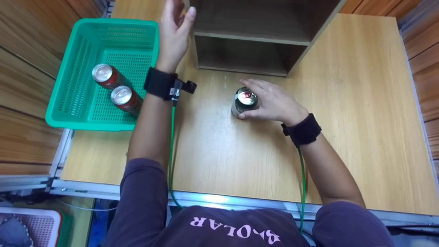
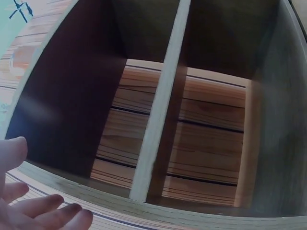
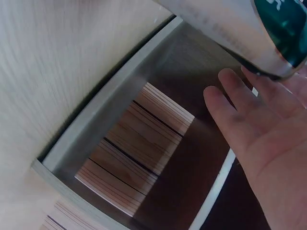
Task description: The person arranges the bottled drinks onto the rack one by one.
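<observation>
The right hand [image 1: 274, 103] curls its fingers around an upright drink can [image 1: 244, 102] on the wooden surface [image 1: 343, 137] before the open shelf unit [image 1: 253, 37], best kept upright, while the left hand [image 1: 173, 32], fingers relaxed and empty, rests on the unit's left wall.

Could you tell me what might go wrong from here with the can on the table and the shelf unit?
The right hand grips the can from the side; the wrist view shows some fingers straight, so it might slip or tip when lifted. The shelf unit has low compartments, so the can could knock the middle board. The left hand rests at the unit's left edge and might get bumped.
</observation>
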`<state>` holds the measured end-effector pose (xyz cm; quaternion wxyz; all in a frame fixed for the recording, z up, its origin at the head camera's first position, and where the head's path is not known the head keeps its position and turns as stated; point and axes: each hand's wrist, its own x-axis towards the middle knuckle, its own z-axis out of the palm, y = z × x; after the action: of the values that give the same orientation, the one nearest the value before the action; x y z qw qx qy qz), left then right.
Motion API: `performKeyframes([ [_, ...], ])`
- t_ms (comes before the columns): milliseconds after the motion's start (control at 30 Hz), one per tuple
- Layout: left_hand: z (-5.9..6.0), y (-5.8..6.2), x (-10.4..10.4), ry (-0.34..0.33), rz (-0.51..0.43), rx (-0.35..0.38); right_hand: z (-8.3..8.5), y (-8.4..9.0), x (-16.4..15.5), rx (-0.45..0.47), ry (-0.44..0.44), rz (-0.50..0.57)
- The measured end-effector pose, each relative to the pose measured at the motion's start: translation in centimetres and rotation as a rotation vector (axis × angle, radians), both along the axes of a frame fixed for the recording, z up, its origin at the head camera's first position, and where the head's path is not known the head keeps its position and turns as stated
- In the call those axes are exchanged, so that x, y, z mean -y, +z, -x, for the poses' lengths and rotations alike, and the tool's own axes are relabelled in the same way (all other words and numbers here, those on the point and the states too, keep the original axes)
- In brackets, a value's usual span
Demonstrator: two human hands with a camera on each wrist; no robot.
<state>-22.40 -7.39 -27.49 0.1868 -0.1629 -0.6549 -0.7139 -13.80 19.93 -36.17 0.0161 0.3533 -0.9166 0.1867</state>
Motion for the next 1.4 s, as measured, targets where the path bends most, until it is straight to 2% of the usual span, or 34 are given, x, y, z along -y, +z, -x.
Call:
performKeyframes([
  [167,1.2,-0.3,-1.4,-0.08,0.0,0.006,-0.3,-0.9,-1.3,0.045,-0.041,0.02],
  [233,1.5,-0.5,-1.7,-0.087,0.021,0.019,-0.5,-1.1,-1.7,0.061,-0.057,0.022],
  [333,1.7,-0.8,-2.1,-0.092,0.05,-0.017,-0.7,-1.5,-1.9,0.077,-0.077,0.027],
  [433,1.7,-1.2,-2.5,-0.081,0.069,-0.066,-0.9,-1.6,-2.1,0.094,-0.085,0.033],
  [500,1.7,-1.4,-2.8,-0.047,0.106,-0.095,-1.0,-1.7,-2.3,0.1,-0.096,0.03],
  [700,1.6,-1.5,-3.5,0.055,0.224,-0.089,-1.0,-1.7,-2.4,0.132,-0.138,0.062],
  [767,1.5,-1.4,-3.5,0.063,0.233,-0.097,-0.9,-1.7,-2.4,0.124,-0.14,0.085],
  [867,2.3,-2.2,-3.5,0.073,0.247,-0.119,-0.7,-1.7,-2.4,0.089,-0.135,0.117],
  [967,2.4,-2.2,-3.5,0.076,0.254,-0.114,-0.4,-1.9,-2.5,0.061,-0.123,0.139],
  [1133,1.2,-1.5,-3.6,0.086,0.296,-0.137,-0.4,-2.1,-2.7,0.064,-0.128,0.146],
  [1267,1.3,-1.7,-3.7,0.083,0.315,-0.159,-0.3,-1.9,-3.0,0.056,-0.127,0.145],
  [1400,1.8,-1.9,-4.0,0.06,0.294,-0.167,0.2,-1.1,-3.6,-0.015,-0.098,0.17],
])
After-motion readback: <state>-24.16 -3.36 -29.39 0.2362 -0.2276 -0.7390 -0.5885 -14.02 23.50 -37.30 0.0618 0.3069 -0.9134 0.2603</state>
